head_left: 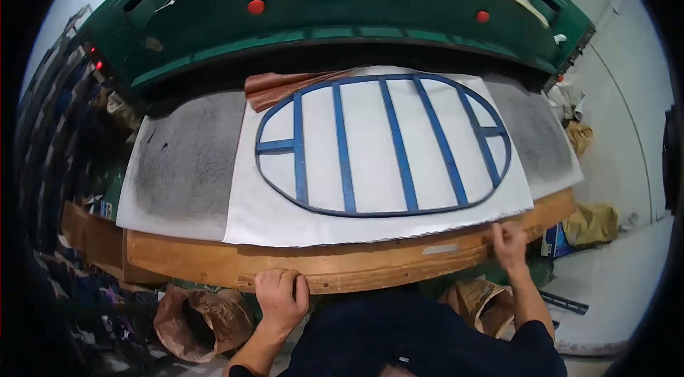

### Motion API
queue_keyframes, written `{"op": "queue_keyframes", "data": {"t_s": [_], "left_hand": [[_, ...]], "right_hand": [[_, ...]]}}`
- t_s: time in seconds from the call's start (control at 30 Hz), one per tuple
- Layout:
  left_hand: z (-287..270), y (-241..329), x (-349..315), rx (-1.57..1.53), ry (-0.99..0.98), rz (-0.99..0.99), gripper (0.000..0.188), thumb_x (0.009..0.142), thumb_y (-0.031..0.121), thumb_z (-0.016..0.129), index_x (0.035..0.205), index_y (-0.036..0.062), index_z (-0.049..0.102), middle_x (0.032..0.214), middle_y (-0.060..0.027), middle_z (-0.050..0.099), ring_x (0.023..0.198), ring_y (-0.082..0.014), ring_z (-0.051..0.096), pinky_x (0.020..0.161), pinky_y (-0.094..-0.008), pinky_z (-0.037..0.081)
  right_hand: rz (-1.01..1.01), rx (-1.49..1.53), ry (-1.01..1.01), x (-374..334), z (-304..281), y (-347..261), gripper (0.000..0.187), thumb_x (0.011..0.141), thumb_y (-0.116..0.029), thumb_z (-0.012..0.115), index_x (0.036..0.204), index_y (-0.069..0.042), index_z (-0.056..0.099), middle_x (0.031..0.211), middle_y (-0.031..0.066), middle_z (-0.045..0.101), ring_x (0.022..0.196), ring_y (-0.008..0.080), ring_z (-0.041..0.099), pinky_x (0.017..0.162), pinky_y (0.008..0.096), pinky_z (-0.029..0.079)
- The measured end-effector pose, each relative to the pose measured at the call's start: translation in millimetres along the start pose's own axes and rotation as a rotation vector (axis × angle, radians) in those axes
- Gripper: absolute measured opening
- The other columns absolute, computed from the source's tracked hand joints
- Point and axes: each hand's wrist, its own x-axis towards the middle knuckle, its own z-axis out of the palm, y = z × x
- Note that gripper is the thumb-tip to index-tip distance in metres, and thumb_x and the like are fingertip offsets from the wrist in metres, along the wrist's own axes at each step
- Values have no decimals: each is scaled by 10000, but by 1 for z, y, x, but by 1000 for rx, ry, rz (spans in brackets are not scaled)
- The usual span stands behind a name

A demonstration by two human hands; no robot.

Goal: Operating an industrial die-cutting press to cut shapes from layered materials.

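Note:
A large blue oval cutting die (301, 156) with several cross bars lies flat on a white sheet of material (370, 226). Beneath the sheet is a grey, worn pad (187, 163), which rests on a wooden board (192, 260). My left hand (281, 298) is closed over the front edge of this board, left of centre. Farther right, my right hand (510, 245) is closed, with its fingers curled at the board near the sheet's front right corner. Whatever its fingers may hold is hidden. Neither hand touches the die.
Behind the board stands a green press (370, 3) with two red buttons. Reddish-brown material (281, 88) lies folded behind the die's left end. Brown paper sacks (206, 320) stand below the board. Dark stacked pieces line the left side, and a white wall (613, 92) is at right.

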Motion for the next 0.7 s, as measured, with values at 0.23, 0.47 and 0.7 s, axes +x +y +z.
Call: {"op": "queue_keyframes", "data": {"t_s": [0.23, 0.47, 0.7], "left_hand": [[-31, -10, 74, -28, 15, 225, 214, 723, 58, 735, 909, 23, 635, 766, -104, 622, 719, -298, 612, 665, -400, 460], [5, -58, 155, 15, -198, 443, 376, 726, 116, 737, 1071, 42, 607, 1012, -121, 635, 992, -300, 608, 908, -451, 461], [12, -73, 159, -60, -180, 511, 216, 744, 193, 757, 845, 69, 613, 828, -75, 663, 834, -254, 638, 900, -439, 478]], "right_hand": [[97, 237, -208, 127, 4, -65, 217, 842, -141, 661, 964, 28, 600, 777, 105, 638, 697, 179, 593, 653, 301, 484], [209, 73, -489, 155, 56, -97, 611, 772, -263, 712, 1226, 92, 509, 925, 223, 653, 817, 288, 652, 740, 364, 521], [266, 80, -567, 163, 68, -86, 533, 821, -168, 626, 1239, 120, 464, 928, 264, 651, 841, 327, 663, 760, 361, 522]]}}
